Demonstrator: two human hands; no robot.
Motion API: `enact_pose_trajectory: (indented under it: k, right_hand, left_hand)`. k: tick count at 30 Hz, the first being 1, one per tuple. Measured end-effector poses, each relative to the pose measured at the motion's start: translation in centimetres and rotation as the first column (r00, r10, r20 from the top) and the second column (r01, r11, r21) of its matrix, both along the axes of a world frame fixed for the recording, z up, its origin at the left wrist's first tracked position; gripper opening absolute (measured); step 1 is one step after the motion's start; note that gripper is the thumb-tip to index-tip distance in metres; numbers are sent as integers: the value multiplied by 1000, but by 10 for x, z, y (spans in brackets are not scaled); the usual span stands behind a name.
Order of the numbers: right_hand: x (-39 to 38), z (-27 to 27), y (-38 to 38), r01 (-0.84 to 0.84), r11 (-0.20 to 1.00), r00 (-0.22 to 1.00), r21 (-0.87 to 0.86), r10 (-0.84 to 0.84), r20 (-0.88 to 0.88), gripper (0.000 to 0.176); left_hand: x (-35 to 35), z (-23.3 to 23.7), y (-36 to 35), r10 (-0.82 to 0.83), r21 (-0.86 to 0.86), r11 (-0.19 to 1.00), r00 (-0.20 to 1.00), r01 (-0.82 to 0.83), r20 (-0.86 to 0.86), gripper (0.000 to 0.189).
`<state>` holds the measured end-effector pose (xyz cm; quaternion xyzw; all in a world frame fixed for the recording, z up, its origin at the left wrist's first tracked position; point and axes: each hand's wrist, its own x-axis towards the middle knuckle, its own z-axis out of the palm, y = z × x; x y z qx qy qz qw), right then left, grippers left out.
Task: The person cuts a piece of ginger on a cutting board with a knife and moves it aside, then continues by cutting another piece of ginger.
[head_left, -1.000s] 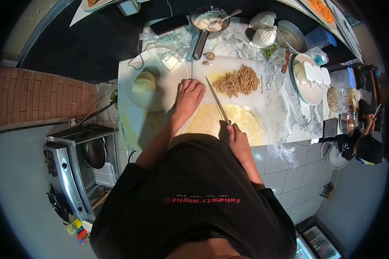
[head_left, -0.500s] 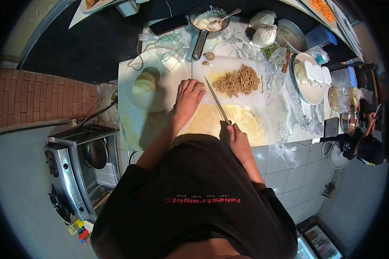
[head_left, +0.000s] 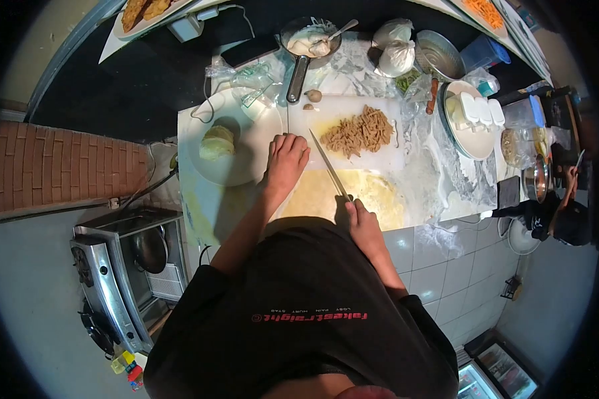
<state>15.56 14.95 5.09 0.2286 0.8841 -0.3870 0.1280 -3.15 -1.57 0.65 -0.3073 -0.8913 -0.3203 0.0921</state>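
My right hand (head_left: 362, 221) is closed round the handle of a long knife (head_left: 331, 164). The blade points away from me and slants left across the white cutting board (head_left: 396, 154). A pile of brown chopped strips (head_left: 358, 132), perhaps cooked meat, lies on the board just right of the blade. At the board's left edge rests my left hand (head_left: 289, 159), palm down, fingers slightly bent; I see nothing in it, though its underside is hidden. Beside it is a large pale plate (head_left: 253, 174) with a piece of cabbage (head_left: 217, 143). Two small brown bulbs (head_left: 314, 96) lie near the board's far edge.
A pan (head_left: 298, 78) with white sauce and a spoon stands behind the board. To the right are knotted bags (head_left: 397, 58), a metal bowl (head_left: 439, 56) and a plate with white containers (head_left: 476, 143). A co-worker (head_left: 559, 213) stands far right; a stove (head_left: 106, 292) is at left.
The whole view has shifted slightly, so the table sits a little lower and further left. Both hands and the knife keep nearly the same places relative to the board.
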Motion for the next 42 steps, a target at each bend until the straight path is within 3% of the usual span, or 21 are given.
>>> enact_pose_trajectory:
  k: [8, 10, 13, 14, 16, 25, 34, 42]
  right_hand:
    - [0, 2, 0, 21, 999, 1000, -39, -21, 7, 42]
    - [0, 1, 0, 34, 999, 999, -34, -35, -31, 42]
    - [-1, 2, 1, 36, 999, 999, -28, -36, -21, 42]
    - [-2, 5, 1, 23, 999, 1000, -30, -23, 7, 42]
    - [-3, 6, 1, 11, 999, 999, -31, -9, 37, 43]
    - [-3, 7, -1, 5, 1000, 999, -27, -3, 45, 46]
    - [-2, 7, -4, 13, 1000, 999, -12, -13, 44, 43]
    - [-10, 7, -9, 38, 999, 999, -31, -37, 38, 40]
  left_hand:
    - [0, 1, 6, -56, 158, 986, 997, 47, 53, 19]
    - [0, 1, 8, -71, 274, 961, 984, 24, 163, 15]
    - [1, 0, 6, -77, 297, 954, 987, 33, 139, 16]
    - [2, 0, 4, -76, 297, 954, 988, 33, 136, 16]
    - [5, 3, 1, -10, 112, 994, 1000, 7, 21, 16]
    - [10, 5, 3, 97, -31, 995, 995, -98, -10, 17]
    - [11, -3, 9, 72, 123, 989, 996, -77, 43, 13]
    - [13, -7, 9, 96, 132, 986, 995, -99, 26, 13]
